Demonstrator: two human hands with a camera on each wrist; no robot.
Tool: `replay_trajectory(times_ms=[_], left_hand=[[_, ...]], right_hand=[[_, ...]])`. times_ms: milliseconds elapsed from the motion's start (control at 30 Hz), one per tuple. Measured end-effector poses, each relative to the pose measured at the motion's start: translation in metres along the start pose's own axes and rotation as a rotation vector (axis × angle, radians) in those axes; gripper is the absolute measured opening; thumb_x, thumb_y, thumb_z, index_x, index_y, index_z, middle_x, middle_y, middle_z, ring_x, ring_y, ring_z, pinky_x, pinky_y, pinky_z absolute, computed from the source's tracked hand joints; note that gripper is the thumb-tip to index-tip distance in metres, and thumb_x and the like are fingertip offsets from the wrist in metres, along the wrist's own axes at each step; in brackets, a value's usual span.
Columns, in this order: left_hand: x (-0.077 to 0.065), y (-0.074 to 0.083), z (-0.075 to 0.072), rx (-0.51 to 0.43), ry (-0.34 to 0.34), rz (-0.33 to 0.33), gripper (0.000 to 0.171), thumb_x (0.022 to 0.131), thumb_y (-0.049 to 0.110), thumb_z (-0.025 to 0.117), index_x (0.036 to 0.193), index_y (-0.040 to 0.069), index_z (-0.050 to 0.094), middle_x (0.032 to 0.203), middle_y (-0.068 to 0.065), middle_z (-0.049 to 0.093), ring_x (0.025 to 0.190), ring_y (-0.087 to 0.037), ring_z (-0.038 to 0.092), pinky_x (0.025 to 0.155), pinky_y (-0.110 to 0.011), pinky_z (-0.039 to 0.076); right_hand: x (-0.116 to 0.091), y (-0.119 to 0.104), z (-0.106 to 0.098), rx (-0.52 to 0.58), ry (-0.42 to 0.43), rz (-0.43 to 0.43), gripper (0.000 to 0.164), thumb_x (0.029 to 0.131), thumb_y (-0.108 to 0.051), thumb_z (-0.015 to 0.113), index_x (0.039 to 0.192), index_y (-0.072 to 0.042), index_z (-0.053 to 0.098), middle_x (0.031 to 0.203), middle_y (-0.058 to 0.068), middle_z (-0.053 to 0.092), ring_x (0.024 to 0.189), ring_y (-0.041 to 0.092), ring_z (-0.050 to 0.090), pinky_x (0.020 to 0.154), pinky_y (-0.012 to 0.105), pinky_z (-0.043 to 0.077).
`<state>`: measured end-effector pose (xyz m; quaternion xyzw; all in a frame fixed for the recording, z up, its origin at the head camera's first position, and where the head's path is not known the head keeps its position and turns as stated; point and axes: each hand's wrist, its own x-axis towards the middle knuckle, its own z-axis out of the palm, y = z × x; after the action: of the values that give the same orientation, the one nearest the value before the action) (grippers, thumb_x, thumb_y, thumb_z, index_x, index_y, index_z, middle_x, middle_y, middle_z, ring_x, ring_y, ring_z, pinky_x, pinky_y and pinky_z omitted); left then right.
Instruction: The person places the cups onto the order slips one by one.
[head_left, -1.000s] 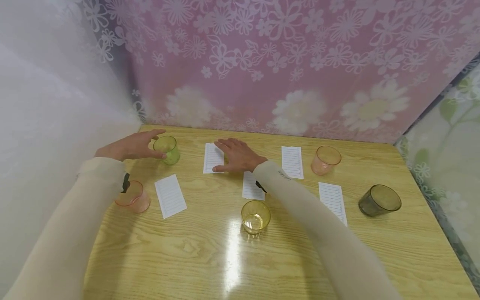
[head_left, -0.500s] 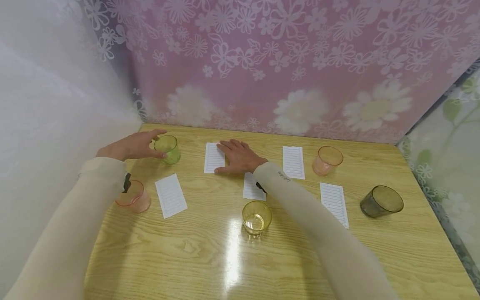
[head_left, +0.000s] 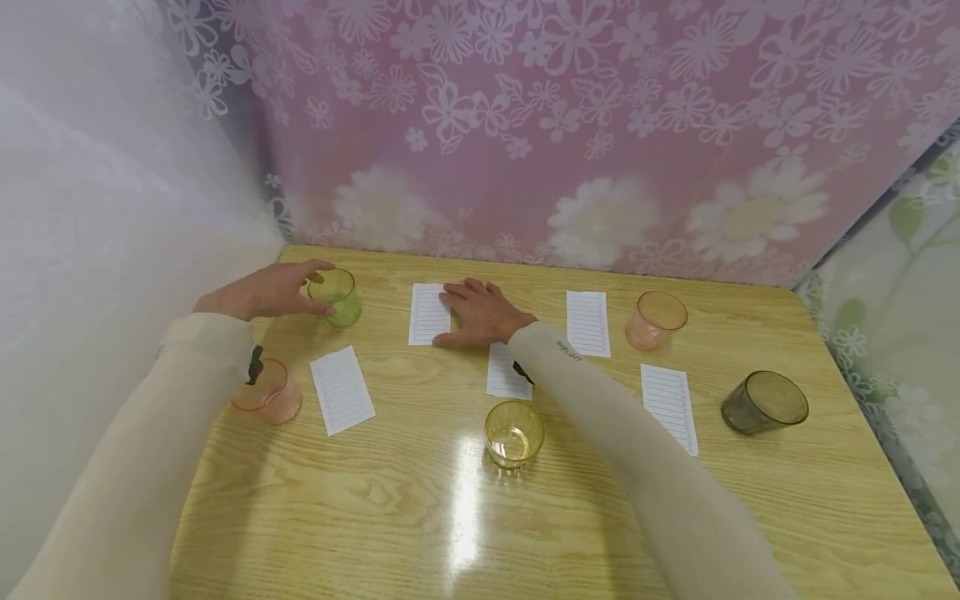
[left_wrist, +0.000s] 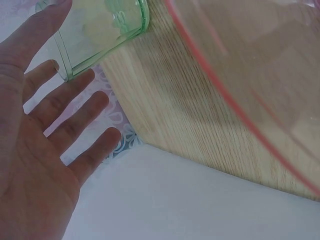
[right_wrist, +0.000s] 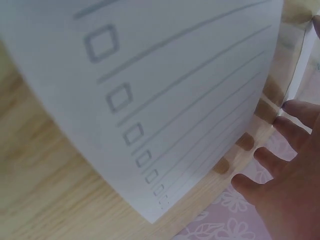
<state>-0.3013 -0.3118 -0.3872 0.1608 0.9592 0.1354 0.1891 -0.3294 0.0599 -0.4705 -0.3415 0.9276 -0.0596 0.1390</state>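
Note:
In the head view my left hand [head_left: 266,289] is at a green glass [head_left: 335,298] at the back left. Thumb and fingers lie on either side of its rim, and the left wrist view shows the fingers [left_wrist: 82,120] spread and fairly straight. My right hand [head_left: 483,315] is at the right edge of a lined paper sheet [head_left: 427,315], palm down with fingers spread. Its fingertips [right_wrist: 245,182] cast shadows on the table in the right wrist view; whether they touch the sheet I cannot tell. Under my right wrist lies a second sheet [head_left: 507,372], partly hidden by the sleeve.
A pink glass [head_left: 279,404] stands below my left wrist, beside a tilted sheet [head_left: 342,390]. A yellow glass [head_left: 513,435] is front centre. Further right are two sheets, another pink glass [head_left: 655,323] and a dark grey glass [head_left: 761,404]. Floral curtain [head_left: 525,150] borders the wooden table [head_left: 360,517].
My right hand has slid slightly to the right, so its fingers cover less of the sheet. The left hand stays at the green glass, which has not visibly moved.

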Motion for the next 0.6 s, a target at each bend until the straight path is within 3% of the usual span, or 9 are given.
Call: replay_trajectory(times_ms=[267,600], left_hand=[[0.0012,-0.0015,0.0005,0.008,0.019,0.008,0.089,0.102,0.046,0.077,0.168,0.006,0.034,0.157,-0.034,0.054,0.147,-0.057,0.049,0.117,-0.073,0.042],[0.0012,0.0048,0.0005,-0.056,0.002,0.001,0.087,0.102,0.044,0.077,0.167,0.006,0.033,0.159,-0.034,0.051,0.144,-0.056,0.051,0.114,-0.071,0.045]], right_hand=[[-0.0001,-0.0009,-0.0001,-0.013,-0.002,0.006,0.098,0.101,-0.075,0.059,0.175,-0.020,0.027,0.184,0.003,0.019,0.171,0.037,0.013,0.135,0.066,0.014],[-0.0012,-0.0026,-0.0008,-0.020,-0.004,0.010,0.098,0.101,-0.075,0.059,0.175,-0.020,0.026,0.184,0.002,0.019,0.171,0.036,0.014,0.135,0.066,0.014]])
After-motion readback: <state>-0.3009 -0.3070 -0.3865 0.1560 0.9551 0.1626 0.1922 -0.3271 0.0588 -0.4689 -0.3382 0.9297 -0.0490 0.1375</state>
